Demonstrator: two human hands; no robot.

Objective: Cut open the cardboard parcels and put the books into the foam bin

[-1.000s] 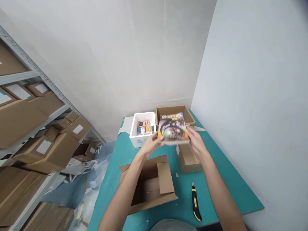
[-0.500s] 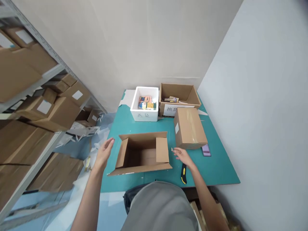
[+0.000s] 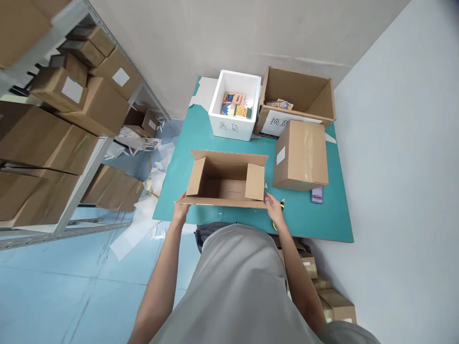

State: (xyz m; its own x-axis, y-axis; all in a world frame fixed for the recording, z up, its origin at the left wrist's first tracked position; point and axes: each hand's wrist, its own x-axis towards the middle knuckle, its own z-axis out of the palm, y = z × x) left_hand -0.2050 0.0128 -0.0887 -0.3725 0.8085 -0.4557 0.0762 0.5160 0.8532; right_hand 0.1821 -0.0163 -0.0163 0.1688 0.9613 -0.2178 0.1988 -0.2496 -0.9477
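Note:
An open-topped cardboard box [image 3: 227, 202] stands on the green table, its flaps spread and nothing visible inside. My left hand [image 3: 181, 209] grips its near left corner, the fingertips tucked behind the flap. At the near right corner my right hand [image 3: 273, 208] is closed on the box edge, with some fingers hidden. A black and yellow utility knife [image 3: 282, 204] lies beneath my right hand and wrist, mostly covered. A taped cardboard box [image 3: 300, 155] sits to the right, beyond that hand.
Along the back stand a white foam box [image 3: 233, 129] with several small packs and a larger open carton [image 3: 297, 79] with packets. A purple item [image 3: 316, 195] lies on the table [image 3: 172, 191]. Shelves [image 3: 81, 181] of cartons rise at left; paper scraps [image 3: 138, 217] litter the floor.
Both hands have come in from beside the open box and taken hold of its near corners. The view has tilted down. My right hand now covers most of the knife.

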